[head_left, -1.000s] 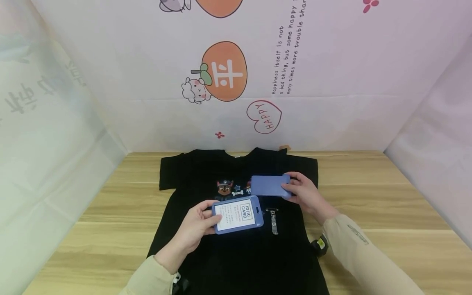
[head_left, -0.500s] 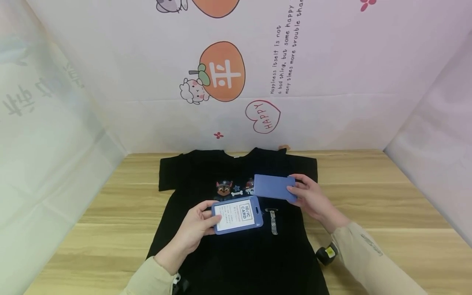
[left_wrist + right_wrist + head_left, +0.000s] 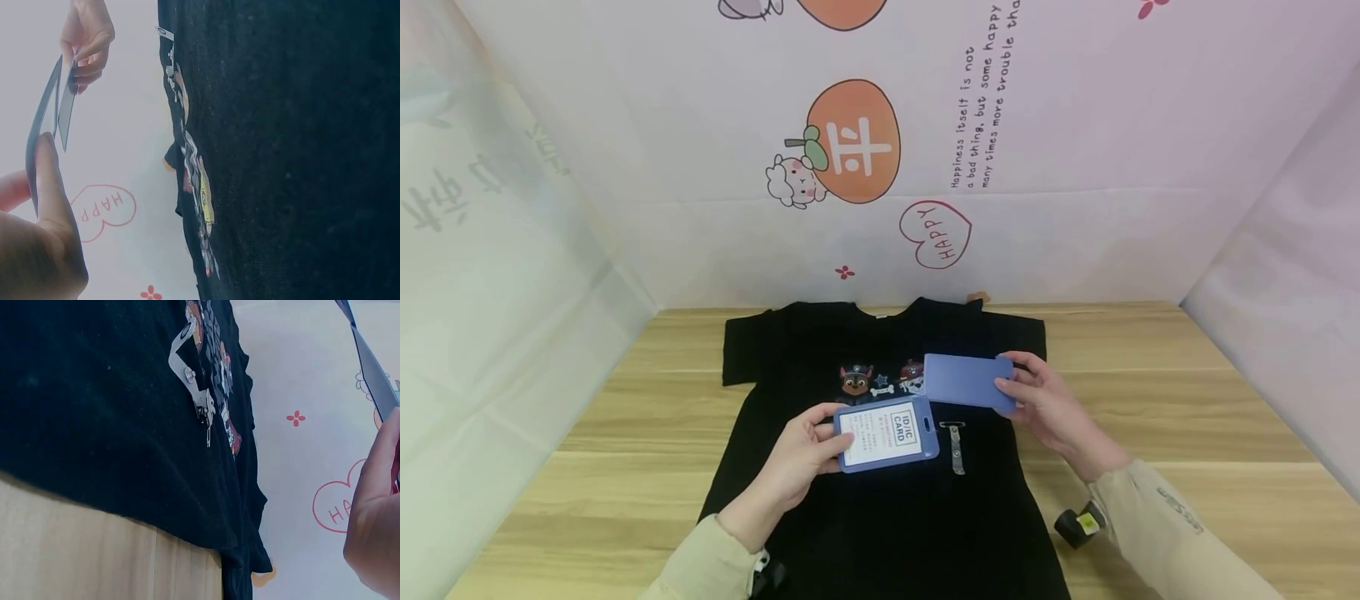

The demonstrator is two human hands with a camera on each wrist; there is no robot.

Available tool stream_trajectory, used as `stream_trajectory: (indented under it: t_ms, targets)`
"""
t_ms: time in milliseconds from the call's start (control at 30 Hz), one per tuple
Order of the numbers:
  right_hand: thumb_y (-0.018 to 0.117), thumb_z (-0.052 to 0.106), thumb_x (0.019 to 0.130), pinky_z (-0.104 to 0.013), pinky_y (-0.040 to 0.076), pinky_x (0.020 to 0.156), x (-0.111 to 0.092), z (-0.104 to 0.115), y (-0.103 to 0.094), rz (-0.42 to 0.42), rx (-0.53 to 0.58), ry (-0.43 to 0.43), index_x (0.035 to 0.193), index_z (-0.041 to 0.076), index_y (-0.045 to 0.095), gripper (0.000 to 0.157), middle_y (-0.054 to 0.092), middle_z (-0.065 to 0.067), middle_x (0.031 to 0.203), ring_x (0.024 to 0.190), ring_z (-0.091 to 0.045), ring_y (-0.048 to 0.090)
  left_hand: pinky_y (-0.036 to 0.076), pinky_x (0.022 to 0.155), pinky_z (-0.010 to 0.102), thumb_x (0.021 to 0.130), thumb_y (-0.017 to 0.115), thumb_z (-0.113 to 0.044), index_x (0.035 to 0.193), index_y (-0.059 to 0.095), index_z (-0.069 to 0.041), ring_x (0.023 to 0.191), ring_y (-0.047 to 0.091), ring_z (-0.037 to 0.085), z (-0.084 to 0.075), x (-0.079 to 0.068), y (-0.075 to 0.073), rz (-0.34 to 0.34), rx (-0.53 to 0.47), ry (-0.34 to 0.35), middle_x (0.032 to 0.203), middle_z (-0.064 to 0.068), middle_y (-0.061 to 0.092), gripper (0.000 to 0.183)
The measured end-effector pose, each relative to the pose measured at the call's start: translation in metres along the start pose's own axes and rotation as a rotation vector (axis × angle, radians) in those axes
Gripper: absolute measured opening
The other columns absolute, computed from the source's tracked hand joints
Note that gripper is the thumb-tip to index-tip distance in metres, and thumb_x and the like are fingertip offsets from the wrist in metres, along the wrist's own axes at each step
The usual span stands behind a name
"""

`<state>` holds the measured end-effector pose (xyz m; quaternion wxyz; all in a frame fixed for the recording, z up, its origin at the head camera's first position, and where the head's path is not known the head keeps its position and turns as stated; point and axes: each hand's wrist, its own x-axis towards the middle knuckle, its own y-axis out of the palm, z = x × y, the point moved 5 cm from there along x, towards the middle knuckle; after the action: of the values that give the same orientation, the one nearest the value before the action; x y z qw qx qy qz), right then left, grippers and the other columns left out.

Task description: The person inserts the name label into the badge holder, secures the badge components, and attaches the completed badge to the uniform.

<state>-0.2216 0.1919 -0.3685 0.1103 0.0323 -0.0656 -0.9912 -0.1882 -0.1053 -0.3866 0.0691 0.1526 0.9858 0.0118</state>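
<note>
The left-hand grip (image 3: pixel 805 454) pinches the ID card holder (image 3: pixel 882 433) at its left end; the right-hand grip (image 3: pixel 1051 407) pinches the plain blue panel (image 3: pixel 966 380) at its right end. Both are above the black T-shirt (image 3: pixel 880 533) on the counter (image 3: pixel 595 467). The panel lies beyond and right of the holder, long axes roughly left-to-right, facing corners close; contact cannot be confirmed.

A light wood-grain table (image 3: pixel 1150 379) with a black short-sleeved T-shirt (image 3: pixel 891 517) flat along its middle
</note>
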Motion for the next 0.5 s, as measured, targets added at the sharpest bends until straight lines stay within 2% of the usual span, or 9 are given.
stream_trajectory:
  t_ms: [233,367,500]
  targets:
    - [0.049,0.006,0.098,-0.02,0.053,0.067,-0.003,0.002,-0.003,-0.015,0.065,-0.047,0.118,0.015,0.04,0.024,0.062,0.006,0.095,0.078,-0.008,0.061,0.058,0.076,0.032,0.093,0.057,-0.004,0.128,0.043,0.006,0.087,0.07,0.019,-0.001,0.0,0.001,0.023,0.002,0.012,0.112,0.021,0.067,0.039]
    - [0.05,0.008,0.097,-0.021,0.054,0.069,-0.006,0.004,0.002,0.01,0.029,-0.051,0.116,0.017,0.043,0.023,0.062,0.007,0.097,0.08,-0.009,0.062,0.058,0.076,0.032,0.092,0.057,-0.003,0.128,0.044,0.005,0.087,0.07,0.019,0.0,0.0,0.0,0.016,0.002,0.007,0.112,0.021,0.067,0.039]
    - [0.053,0.011,0.096,-0.025,0.055,0.074,-0.008,0.003,0.011,0.024,-0.029,-0.019,0.116,0.02,0.045,0.023,0.06,0.007,0.101,0.087,-0.011,0.061,0.058,0.076,0.033,0.092,0.057,-0.002,0.128,0.045,0.004,0.087,0.07,0.019,0.002,0.0,-0.002,-0.001,-0.003,-0.004,0.112,0.02,0.067,0.038]
